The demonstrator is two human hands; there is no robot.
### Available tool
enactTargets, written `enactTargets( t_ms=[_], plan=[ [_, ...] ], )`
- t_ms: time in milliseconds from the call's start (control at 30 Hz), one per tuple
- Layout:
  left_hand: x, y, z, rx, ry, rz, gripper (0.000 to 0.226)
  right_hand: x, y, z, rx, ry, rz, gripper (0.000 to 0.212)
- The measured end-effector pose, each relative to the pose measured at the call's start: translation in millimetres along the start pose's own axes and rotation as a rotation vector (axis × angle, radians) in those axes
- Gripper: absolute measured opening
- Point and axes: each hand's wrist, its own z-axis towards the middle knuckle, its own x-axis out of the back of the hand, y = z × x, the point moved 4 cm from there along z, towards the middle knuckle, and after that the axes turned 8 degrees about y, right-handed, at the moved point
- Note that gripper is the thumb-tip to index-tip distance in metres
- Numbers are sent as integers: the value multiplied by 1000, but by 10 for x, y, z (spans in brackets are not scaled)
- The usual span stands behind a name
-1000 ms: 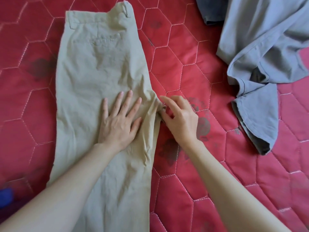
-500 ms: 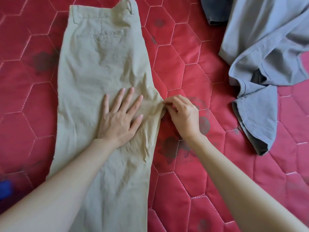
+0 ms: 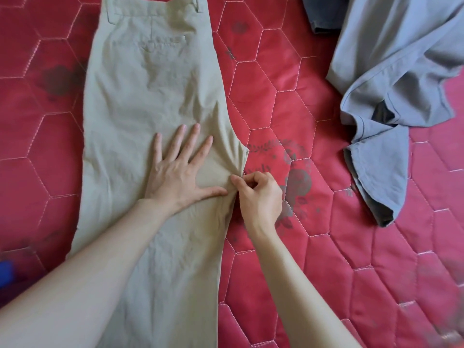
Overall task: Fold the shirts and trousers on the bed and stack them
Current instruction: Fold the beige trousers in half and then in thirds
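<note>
Beige trousers [image 3: 140,101] lie lengthwise on the red quilted bed [image 3: 288,101], folded leg over leg, waistband at the top. My left hand [image 3: 178,172] presses flat on them near the crotch, fingers spread. Beside it, my right hand [image 3: 258,194] pinches the trousers' right edge at the crotch seam, where the cloth bunches. A grey-blue shirt [image 3: 396,71] lies crumpled at the upper right, apart from both hands.
A dark grey garment [image 3: 324,13] shows at the top edge, partly under the shirt. A blue object [image 3: 6,272] sits at the left edge. Bare red quilt stretches between the trousers and the shirt and along the lower right.
My right hand has slid down the trousers' right edge and now pinches the cloth lower, next to my left thumb. The left hand stays flat. The view has shifted slightly.
</note>
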Motion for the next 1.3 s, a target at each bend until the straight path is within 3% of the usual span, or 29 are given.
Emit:
enactTargets(
  t_ms=[100, 167, 200, 300, 367, 433, 633, 733, 833, 900, 967, 1067, 1300],
  plan=[
    [-7, -6, -2, 5, -8, 6, 109, -12, -47, -63, 22, 81, -74, 15],
    [-8, -4, -5, 11, -8, 5, 107, -6, -170, -132, 234, 198, -113, 14],
    [-5, 1, -5, 17, -4, 0, 103, -45, -256, -174, 396, 222, -118, 26],
    [39, 22, -8, 21, 38, -16, 79, -273, -425, -226, 756, 63, -221, 46],
    [47, 15, -14, -8, 45, -10, 74, -385, -356, -117, 824, -67, -389, 49],
    [49, -13, -37, -47, 30, -9, 74, -384, -198, 16, 879, -67, -536, 55],
    [62, -111, -186, -42, 57, 28, 59, -230, 108, 154, 672, 12, -616, 61],
    [50, -109, -194, -28, 63, 45, 57, -128, 90, 157, 570, 40, -522, 58],
    [26, -115, -197, -34, 67, 37, 55, -127, -206, 106, 690, 61, -329, 55],
    [19, -122, -191, -37, 67, 36, 55, -230, -383, 114, 799, -20, -282, 52],
    [12, -135, -192, -37, 69, 38, 55, -258, -406, 230, 744, -75, -233, 47],
    [21, -134, -200, -34, 73, 33, 55, -15, -249, 479, 611, 72, -35, 35],
    [20, -137, -199, -35, 62, 24, 55, 160, -236, 579, 755, 84, 31, 22]
  ],
)
